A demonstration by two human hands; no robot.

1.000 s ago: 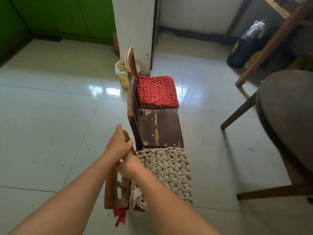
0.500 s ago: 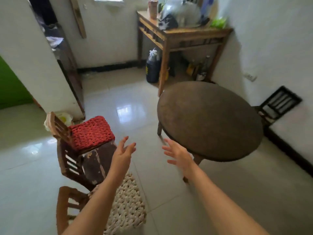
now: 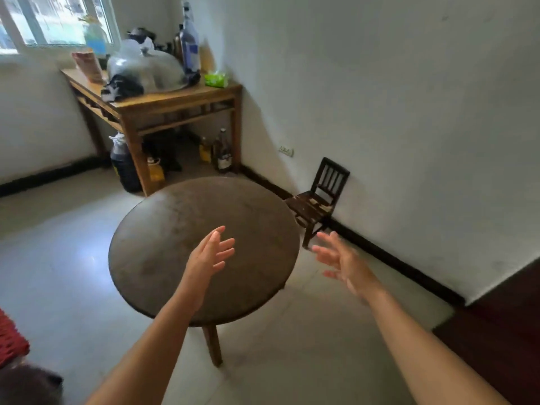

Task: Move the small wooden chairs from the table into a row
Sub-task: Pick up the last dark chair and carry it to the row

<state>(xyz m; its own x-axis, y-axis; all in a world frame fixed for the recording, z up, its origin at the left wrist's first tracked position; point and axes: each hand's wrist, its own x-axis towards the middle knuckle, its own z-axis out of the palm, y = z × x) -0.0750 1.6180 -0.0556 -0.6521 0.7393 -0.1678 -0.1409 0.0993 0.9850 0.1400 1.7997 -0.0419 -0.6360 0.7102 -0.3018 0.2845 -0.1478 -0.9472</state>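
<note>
A small dark wooden chair (image 3: 317,201) with a slatted back stands against the white wall, just beyond the right rim of the round brown table (image 3: 163,247). My left hand (image 3: 211,254) hovers over the table top, fingers spread, holding nothing. My right hand (image 3: 340,260) is raised to the right of the table, fingers apart and empty, a short way in front of the chair. At the lower left edge the red knitted cushion (image 3: 11,337) of another small chair shows; the rest of that chair is out of frame.
A wooden side table (image 3: 175,103) stands in the far corner under a window, loaded with a clear dome cover, bottles and bags. Jugs and bottles (image 3: 125,162) sit on the floor beneath it. A dark wooden surface (image 3: 502,331) lies at the right.
Both hands let go of the beige-cushioned chair in the row. The view has swung right, and my open hands now reach over the round table toward the dark chair by the wall.
</note>
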